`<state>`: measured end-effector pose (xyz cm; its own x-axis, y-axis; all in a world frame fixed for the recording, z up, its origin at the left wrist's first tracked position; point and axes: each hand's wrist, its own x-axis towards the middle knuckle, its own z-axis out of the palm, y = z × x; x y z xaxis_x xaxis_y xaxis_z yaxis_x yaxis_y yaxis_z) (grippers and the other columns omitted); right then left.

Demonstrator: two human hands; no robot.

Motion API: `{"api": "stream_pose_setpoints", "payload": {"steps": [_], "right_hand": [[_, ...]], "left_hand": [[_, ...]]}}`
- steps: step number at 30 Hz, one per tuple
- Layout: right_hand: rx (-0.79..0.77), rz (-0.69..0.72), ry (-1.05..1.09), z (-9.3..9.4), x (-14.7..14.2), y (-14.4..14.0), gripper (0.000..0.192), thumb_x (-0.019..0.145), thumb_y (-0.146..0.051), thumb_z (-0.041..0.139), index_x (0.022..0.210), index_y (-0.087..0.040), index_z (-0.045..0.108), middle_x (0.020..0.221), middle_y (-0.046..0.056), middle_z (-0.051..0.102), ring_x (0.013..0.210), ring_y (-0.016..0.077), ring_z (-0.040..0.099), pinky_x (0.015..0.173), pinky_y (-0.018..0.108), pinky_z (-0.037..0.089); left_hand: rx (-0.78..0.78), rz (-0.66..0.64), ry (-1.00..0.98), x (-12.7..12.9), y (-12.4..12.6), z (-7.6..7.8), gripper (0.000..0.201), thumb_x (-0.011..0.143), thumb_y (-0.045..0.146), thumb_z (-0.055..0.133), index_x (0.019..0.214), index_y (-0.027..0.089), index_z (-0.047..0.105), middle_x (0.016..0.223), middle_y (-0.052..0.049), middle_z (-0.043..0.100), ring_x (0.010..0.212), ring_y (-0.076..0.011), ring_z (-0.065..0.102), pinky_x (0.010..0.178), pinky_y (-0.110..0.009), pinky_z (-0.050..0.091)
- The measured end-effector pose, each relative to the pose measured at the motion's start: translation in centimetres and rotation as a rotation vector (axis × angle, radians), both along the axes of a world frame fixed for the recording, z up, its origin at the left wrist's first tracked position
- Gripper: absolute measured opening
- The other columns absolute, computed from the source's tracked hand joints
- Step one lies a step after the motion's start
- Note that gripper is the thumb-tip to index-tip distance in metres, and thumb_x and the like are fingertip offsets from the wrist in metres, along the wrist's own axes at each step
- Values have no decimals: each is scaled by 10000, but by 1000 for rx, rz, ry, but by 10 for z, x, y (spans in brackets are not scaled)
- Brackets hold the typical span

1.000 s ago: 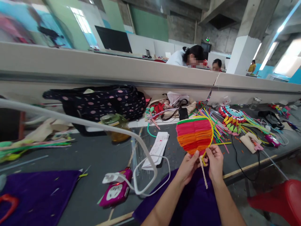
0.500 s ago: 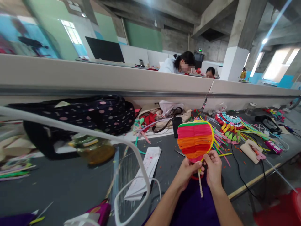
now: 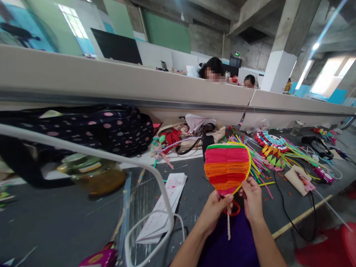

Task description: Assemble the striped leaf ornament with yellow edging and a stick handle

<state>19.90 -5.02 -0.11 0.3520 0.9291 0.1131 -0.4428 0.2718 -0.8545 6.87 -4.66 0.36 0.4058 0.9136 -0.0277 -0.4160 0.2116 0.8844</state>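
The striped fan (image 3: 227, 168), a single one, stands blade-up between and just above the two hands. The left hand (image 3: 213, 209) pinches its base, where one pale handle (image 3: 228, 226) hangs down; the right hand (image 3: 251, 196) pinches one yellow strip (image 3: 250, 161) along the rim. The hands are close together, a small gap between them. Below them lie one red loop (image 3: 236, 208) and one purple cloth (image 3: 228, 248). Behind the fan, a heap of coloured strips (image 3: 258, 168), too many to count, is partly hidden. Left of the hands, one white tube (image 3: 165, 193) cuts across the folded papers (image 3: 164, 207), one jar (image 3: 96, 176) and one dotted bag (image 3: 107, 129). Beyond the partition (image 3: 155, 81), three people show.
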Motion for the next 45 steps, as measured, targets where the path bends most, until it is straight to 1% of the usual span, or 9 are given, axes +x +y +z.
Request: {"api": "stream_pose_setpoints", "payload": {"steps": [6,12,18,25,29,32,38,41,45], "right_hand": [[2,-15,-35,0,3,0,268,750,-370,770,746,-187,574,600,-71,527,510,67,456,483,174,367],[-7,-5,-114,4,9,0,261,729,-374,777,728,-181,601,595,-58,543,490,69,452,458,172,367],[-59,9,-82,5,13,1,272,701,-399,791,733,-173,644,604,-34,585,505,87,513,450,185,411],[-67,-25,-41,4,12,1,293,678,-390,809,688,-178,606,558,-57,563,474,75,486,439,175,391],[-68,3,-44,0,10,-1,259,680,-366,809,746,-171,651,596,-44,589,498,78,497,455,179,400],[-81,22,-82,-4,8,-3,239,694,-353,795,780,-162,681,616,-29,611,511,81,499,475,186,407],[-88,-12,-60,-10,2,-3,252,702,-387,779,735,-170,655,574,-44,580,479,77,468,474,196,399],[-82,6,-33,-13,-1,-4,239,706,-376,778,753,-173,661,582,-41,596,474,77,477,473,194,397],[-78,34,6,-17,-4,-7,230,688,-340,795,765,-171,660,589,-36,624,466,79,506,478,198,423]], "left_hand": [[-26,9,19,0,0,1,380,665,443,821,798,131,649,542,23,580,452,-82,481,455,-193,427],[-52,-2,27,1,0,-1,353,669,421,818,786,132,653,520,21,589,429,-89,498,464,-205,443],[-54,10,17,2,-1,-1,330,676,414,814,734,136,647,501,20,587,410,-95,508,459,-218,461],[-78,-29,17,1,-3,1,343,658,413,826,775,123,683,516,2,616,437,-116,547,491,-249,509],[-83,-8,6,2,-2,0,335,660,409,826,744,123,675,506,-2,616,436,-118,561,492,-242,516],[-90,-27,-2,2,-3,2,327,667,402,824,751,116,688,501,-8,614,436,-116,558,486,-237,516],[-88,-52,-26,4,-5,5,316,665,389,826,750,110,705,501,-1,600,425,-107,537,462,-235,512],[-101,-19,-33,4,-5,4,335,661,390,830,797,109,709,515,-2,613,426,-106,546,458,-226,506],[-105,-26,-34,4,-6,4,328,660,388,829,765,110,690,524,-4,617,432,-105,549,466,-227,508]]}}
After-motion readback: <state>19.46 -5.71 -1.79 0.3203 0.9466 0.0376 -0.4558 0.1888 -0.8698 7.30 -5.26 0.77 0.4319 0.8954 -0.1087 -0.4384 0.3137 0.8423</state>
